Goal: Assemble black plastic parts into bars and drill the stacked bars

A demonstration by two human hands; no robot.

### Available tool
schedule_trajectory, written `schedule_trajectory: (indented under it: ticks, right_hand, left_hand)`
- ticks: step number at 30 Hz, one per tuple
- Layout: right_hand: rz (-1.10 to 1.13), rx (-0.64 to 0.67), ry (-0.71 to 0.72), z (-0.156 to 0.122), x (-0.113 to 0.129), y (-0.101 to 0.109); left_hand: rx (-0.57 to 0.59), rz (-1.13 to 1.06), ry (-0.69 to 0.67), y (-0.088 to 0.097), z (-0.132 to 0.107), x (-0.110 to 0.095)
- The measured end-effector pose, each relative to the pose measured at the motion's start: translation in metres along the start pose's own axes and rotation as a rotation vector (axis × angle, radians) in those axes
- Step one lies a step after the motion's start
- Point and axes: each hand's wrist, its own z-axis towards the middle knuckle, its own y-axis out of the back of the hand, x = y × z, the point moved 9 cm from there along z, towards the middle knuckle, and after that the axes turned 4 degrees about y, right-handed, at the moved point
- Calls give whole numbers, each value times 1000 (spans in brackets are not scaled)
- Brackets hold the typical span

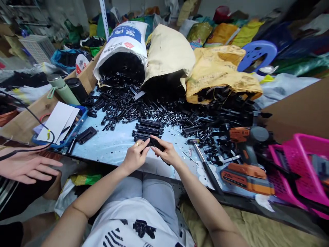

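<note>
Fingers of the left hand (135, 154) and right hand (168, 153) pinch a black part (157, 144) between them, just on the near side of the row of black strips (147, 129) on the counter (110, 145). I see loose black pieces (120, 107) beyond that row, a hammer (206, 165) to its right, and another person's spread hand (29, 168) well left of it.

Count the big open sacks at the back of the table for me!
3: a white sack on the left, a cream sack in the middle and a yellow sack on the right. Others might be hidden behind them.
</note>
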Motion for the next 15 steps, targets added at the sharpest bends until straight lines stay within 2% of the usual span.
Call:
schedule_trajectory:
  ticks: [5, 9, 12, 15]
  right_hand:
    - [-139, -25, 78, -6, -4, 1]
    - [-225, -15, 218, -3, 4, 3]
    - [-238, -14, 239, -2, 11, -4]
    - [-203, -141, 189, -6, 15, -12]
  left_hand:
    - [73, 95, -1, -4, -1, 4]
    - [110, 150, -17, -9, -1, 6]
    - [2, 87, -11, -9, -3, 3]
    - [-205, -9, 17, 0, -6, 0]
